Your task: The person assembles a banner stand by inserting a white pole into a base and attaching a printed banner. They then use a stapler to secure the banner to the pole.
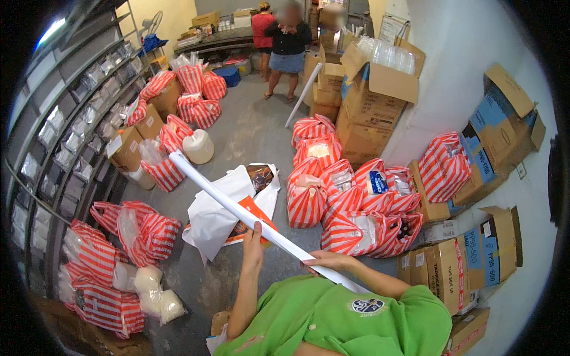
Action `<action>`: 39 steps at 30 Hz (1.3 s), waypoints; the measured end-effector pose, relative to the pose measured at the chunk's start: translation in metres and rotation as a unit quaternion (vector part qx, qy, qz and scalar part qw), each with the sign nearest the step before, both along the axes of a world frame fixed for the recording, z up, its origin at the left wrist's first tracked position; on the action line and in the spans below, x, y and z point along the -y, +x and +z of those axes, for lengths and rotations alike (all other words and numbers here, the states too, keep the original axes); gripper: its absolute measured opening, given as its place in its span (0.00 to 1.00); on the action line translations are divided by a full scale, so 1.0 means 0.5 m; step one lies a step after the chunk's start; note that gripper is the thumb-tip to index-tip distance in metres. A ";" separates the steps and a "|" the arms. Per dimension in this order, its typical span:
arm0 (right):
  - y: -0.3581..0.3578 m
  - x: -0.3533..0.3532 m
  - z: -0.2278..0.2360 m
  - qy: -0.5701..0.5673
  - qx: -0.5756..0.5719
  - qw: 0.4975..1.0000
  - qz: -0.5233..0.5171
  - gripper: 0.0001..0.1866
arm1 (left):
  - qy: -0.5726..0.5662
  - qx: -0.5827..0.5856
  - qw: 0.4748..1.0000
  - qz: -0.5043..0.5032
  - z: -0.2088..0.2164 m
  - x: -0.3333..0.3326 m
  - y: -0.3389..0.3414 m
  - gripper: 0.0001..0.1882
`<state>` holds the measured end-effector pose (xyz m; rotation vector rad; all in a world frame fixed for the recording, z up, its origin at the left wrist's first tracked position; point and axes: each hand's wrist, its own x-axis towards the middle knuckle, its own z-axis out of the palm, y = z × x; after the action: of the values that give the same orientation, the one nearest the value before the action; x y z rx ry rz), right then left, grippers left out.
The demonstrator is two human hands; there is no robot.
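While the left hand (253, 244) and right hand (331, 261) clasp a white roll (228, 203), a box (383, 84) (open-flapped) holds clear containers (389, 55).

There are two long white tubes (219, 194), one fan (156, 22) and, given the overlap, perhaps twenty striped bags (306, 204).

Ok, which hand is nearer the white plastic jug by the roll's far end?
Left: the left hand holds the white roll nearer the white plastic jug; the right hand holds it farther back.

Dark metal shelving (64, 151) lines the left of the grey floor (244, 130), opposite a white wall (454, 65).
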<state>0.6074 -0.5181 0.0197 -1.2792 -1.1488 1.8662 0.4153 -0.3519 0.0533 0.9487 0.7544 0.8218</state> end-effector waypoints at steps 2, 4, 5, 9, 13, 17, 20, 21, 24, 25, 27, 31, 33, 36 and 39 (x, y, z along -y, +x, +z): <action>0.014 0.040 0.024 0.041 0.143 0.987 -0.061 0.23 | 0.054 -0.034 0.998 0.004 -0.006 0.003 0.027 0.23; 0.047 0.061 0.015 0.060 0.135 0.986 -0.083 0.23 | 0.103 -0.069 0.992 0.009 0.008 0.017 0.059 0.23; 0.062 0.072 0.008 0.070 0.130 0.984 -0.096 0.22 | 0.129 -0.088 0.988 0.010 0.019 0.022 0.076 0.23; 0.100 0.117 -0.005 0.074 0.064 0.989 -0.111 0.22 | 0.081 -0.070 0.994 -0.026 0.012 0.033 0.136 0.25; 0.122 0.174 0.000 0.005 -0.030 0.985 -0.173 0.22 | 0.053 -0.079 0.995 -0.043 0.007 0.063 0.190 0.26; 0.143 0.233 0.052 0.026 0.036 0.980 -0.196 0.22 | 0.057 -0.072 0.994 -0.051 0.006 0.101 0.243 0.26; 0.170 0.275 0.066 0.026 0.041 0.975 -0.215 0.21 | 0.030 -0.047 0.997 -0.060 0.006 0.136 0.277 0.25; 0.178 0.291 0.068 0.025 0.047 0.974 -0.220 0.21 | 0.044 -0.052 0.996 -0.063 0.005 0.153 0.291 0.23; 0.208 0.331 0.064 0.017 0.059 0.974 -0.220 0.21 | 0.087 -0.082 0.990 -0.070 0.000 0.205 0.330 0.21; 0.220 0.343 0.060 0.015 0.063 0.974 -0.216 0.21 | 0.103 -0.103 0.987 -0.073 0.002 0.219 0.339 0.23; 0.242 0.373 0.051 0.030 0.071 0.975 -0.208 0.19 | 0.112 -0.117 0.984 -0.079 0.005 0.250 0.359 0.24; 0.269 0.425 0.048 0.090 0.139 0.970 -0.181 0.15 | 0.099 -0.132 0.981 -0.107 0.037 0.309 0.375 0.22; 0.265 0.447 0.060 0.060 0.065 0.971 -0.221 0.14 | 0.093 -0.149 0.977 -0.123 0.050 0.329 0.379 0.23; 0.277 0.469 0.050 0.028 0.073 0.973 -0.218 0.15 | 0.085 -0.157 0.975 -0.132 0.071 0.353 0.389 0.23; 0.267 0.485 0.033 0.048 0.173 0.955 -0.234 0.18 | 0.093 -0.161 0.972 -0.142 0.079 0.368 0.392 0.24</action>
<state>0.7408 -0.7605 0.0361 -1.6940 -0.9769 1.2599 0.6111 -0.5360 0.0930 1.3461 0.8038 0.4967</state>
